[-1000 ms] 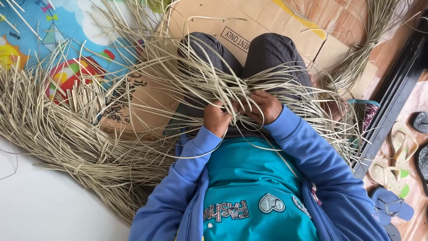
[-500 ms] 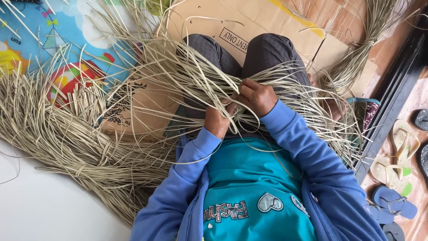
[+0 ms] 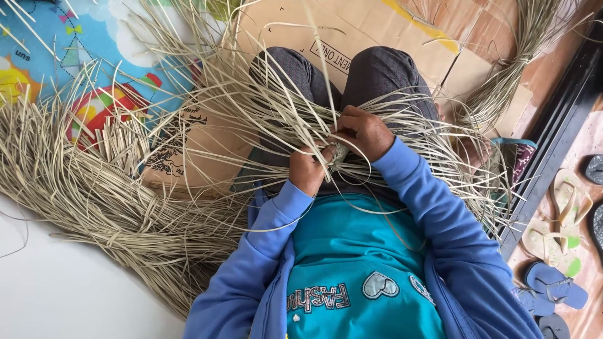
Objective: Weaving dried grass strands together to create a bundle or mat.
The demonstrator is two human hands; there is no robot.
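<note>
I sit on the floor with long pale straw strips (image 3: 264,119) fanned across my lap. My left hand (image 3: 308,168) is closed on the gathered strips just above my blue sleeve. My right hand (image 3: 364,132) pinches strips at the same small woven knot (image 3: 339,152) between both hands. One strip (image 3: 317,47) rises straight up from the knot toward the cardboard. My knees in grey trousers lie under the strips.
Flattened cardboard (image 3: 377,31) lies under my legs. A heap of straw (image 3: 94,201) covers the floor at left over a colourful play mat (image 3: 81,44). A tied straw bundle (image 3: 515,69) lies at upper right. Several sandals (image 3: 559,251) sit beyond a dark door track at right.
My right hand has moved up and left from beside the left hand, drawing strips over the knot. The left hand stayed almost in place.
</note>
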